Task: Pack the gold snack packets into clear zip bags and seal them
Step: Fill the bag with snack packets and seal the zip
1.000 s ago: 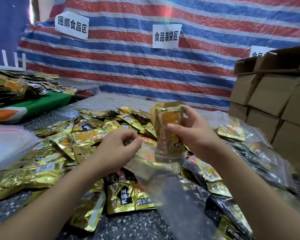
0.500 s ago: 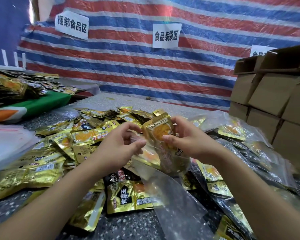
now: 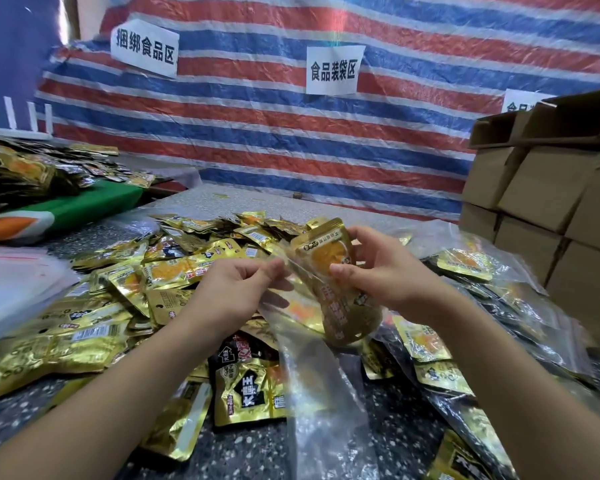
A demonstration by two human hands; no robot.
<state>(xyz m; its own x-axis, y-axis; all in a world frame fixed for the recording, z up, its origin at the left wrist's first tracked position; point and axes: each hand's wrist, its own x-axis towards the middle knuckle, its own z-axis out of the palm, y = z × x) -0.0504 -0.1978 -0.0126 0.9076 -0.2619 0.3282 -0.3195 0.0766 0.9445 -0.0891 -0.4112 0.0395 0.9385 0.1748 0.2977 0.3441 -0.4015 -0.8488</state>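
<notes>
My right hand [image 3: 381,268] grips a gold snack packet [image 3: 329,261] with an orange window, held upright and tilted, its lower half inside the mouth of a clear zip bag [image 3: 312,382]. My left hand [image 3: 236,289] pinches the left edge of the bag's opening. The bag hangs down toward me over the table. A large heap of loose gold packets [image 3: 125,289] covers the table to the left and behind my hands.
Filled clear bags [image 3: 499,306] lie at the right. Stacked cardboard boxes [image 3: 548,188] stand at the far right. A pile of empty clear bags [image 3: 11,282] sits at the left edge. A striped tarp with paper signs [image 3: 333,69] closes the back.
The gold packet has moved down from above the bag's mouth and now sits partly inside the bag. My left hand has shifted slightly up and right along the bag's opening.
</notes>
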